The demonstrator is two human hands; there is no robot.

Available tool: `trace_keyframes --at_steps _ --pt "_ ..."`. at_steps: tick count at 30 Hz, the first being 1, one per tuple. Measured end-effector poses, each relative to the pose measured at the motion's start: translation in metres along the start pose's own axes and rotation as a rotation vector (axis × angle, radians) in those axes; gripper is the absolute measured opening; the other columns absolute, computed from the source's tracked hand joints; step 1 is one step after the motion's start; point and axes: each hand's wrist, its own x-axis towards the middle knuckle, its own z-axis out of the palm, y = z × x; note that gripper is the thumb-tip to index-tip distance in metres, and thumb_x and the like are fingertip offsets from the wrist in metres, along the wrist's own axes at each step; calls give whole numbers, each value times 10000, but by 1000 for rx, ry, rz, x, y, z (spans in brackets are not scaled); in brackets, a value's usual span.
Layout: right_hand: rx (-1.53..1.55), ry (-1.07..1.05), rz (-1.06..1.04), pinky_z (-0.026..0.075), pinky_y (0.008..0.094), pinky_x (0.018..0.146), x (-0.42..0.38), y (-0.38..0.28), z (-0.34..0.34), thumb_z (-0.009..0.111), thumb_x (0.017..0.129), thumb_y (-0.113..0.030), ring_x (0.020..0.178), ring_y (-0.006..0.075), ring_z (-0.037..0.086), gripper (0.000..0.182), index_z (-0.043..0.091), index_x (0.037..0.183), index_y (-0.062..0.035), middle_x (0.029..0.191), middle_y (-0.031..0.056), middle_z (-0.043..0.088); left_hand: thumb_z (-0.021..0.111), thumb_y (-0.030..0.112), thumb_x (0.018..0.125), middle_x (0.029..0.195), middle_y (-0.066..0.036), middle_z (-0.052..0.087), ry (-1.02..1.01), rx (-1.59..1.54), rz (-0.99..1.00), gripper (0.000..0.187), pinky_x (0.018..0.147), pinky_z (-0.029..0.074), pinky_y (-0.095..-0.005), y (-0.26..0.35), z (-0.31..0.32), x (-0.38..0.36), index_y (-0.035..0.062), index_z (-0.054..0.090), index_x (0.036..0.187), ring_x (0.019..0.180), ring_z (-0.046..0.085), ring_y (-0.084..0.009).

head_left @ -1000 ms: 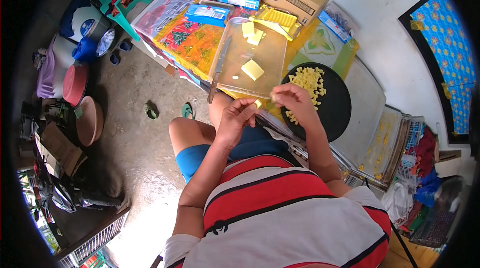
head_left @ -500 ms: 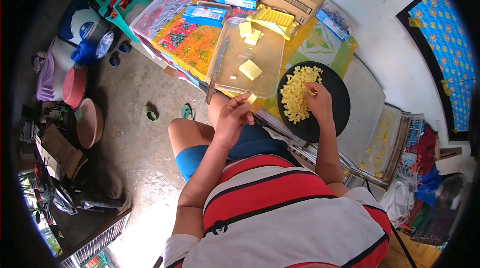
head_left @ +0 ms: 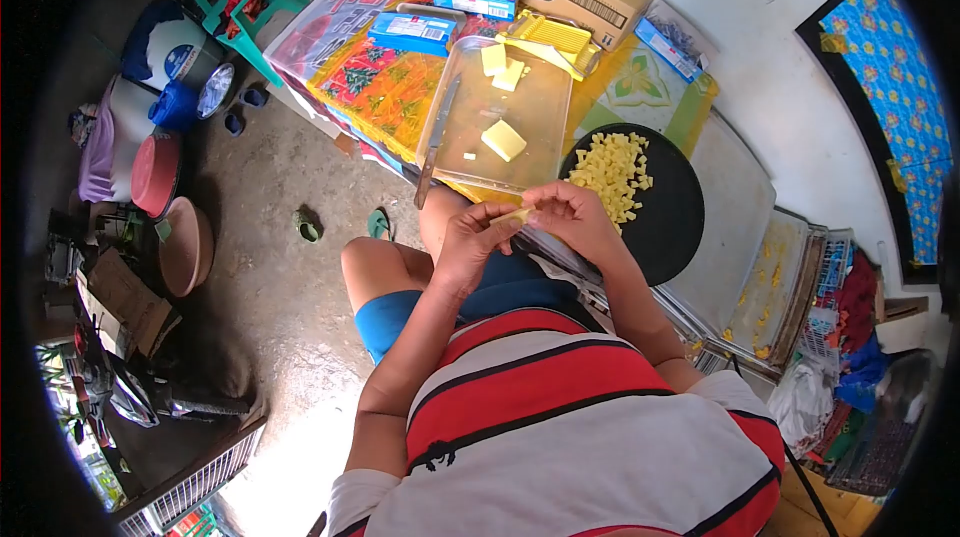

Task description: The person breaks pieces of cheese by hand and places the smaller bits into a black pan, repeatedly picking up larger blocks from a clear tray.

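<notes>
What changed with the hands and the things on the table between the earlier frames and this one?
The right hand left the cubes on the black pan and moved left to the yellow piece; whether it grips it is unclear. The left hand still holds that piece. The knife and large block stayed on the tray.

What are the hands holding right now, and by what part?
A yellow piece: the left hand pinches one end. The right hand is at its other end; whether it grips, I can't tell.
</notes>
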Motion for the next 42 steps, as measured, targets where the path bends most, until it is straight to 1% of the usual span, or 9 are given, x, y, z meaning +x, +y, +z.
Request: trace_keyframes --at_steps 13,16,19,22,25,28,37,40,42 --pt "142 16 24 495 245 779 -1 3 -4 671 802 38 851 117 621 212 622 1003 -12 935 56 651 633 19 850 901 -79 668 -60 -71 1 218 612 517 -222 5 0 -2 -19 622 1065 674 610 -111" --pt "169 22 66 501 248 784 -1 4 -6 702 803 -33 852 117 624 231 640 1024 -16 941 60 667 635 23 851 899 -82 669 -72 -90 0 217 613 518 -225 6 0 -2 -12 624 1065 671 611 -115" --pt "142 101 92 505 252 751 -3 -5 -7 664 837 -38 828 118 621 190 631 1024 -25 951 63 663 627 46 865 860 -72 663 -27 -81 -16 210 590 505 -226 8 1 -3 -4 622 1069 639 594 -110" --pt "-29 292 17 507 254 730 -2 -3 -31 648 852 -63 808 112 624 174 640 1022 -25 974 53 670 612 82 887 787 -48 639 7 -63 -13 204 553 482 -225 6 -6 -3 4 616 1076 587 557 -99" --pt "-697 514 -49 510 269 717 -7 10 -71 671 824 -84 788 130 633 205 645 1016 -15 965 60 673 620 119 895 729 -27 604 32 -60 -1 243 525 452 -202 6 -9 -3 2 605 1107 553 524 -81" --pt "-915 623 -35 516 309 737 -16 16 -95 695 774 -98 806 188 648 275 645 1025 1 944 125 663 629 137 896 716 -19 592 47 -80 1 268 513 440 -187 8 -5 -4 -1 600 1123 542 513 -74" --pt "-923 633 -26 511 313 728 -23 17 -105 717 749 -111 779 207 639 299 647 1020 -3 946 135 659 621 122 897 740 -22 608 61 -74 -45 263 516 442 -174 8 -1 -4 3 601 1131 547 522 -69" --pt "-834 645 -91 506 297 714 -18 10 -91 698 787 -94 785 172 632 254 645 1021 -9 939 100 661 622 114 894 753 -29 618 63 -71 -49 258 517 442 -174 8 -1 -4 4 604 1127 547 525 -69" --pt "-616 504 -94 505 279 721 -14 10 -76 677 818 -84 804 138 624 218 644 1023 -18 937 71 659 627 108 889 762 -31 622 52 -59 -48 257 518 443 -175 7 -2 -4 4 604 1124 558 532 -71"
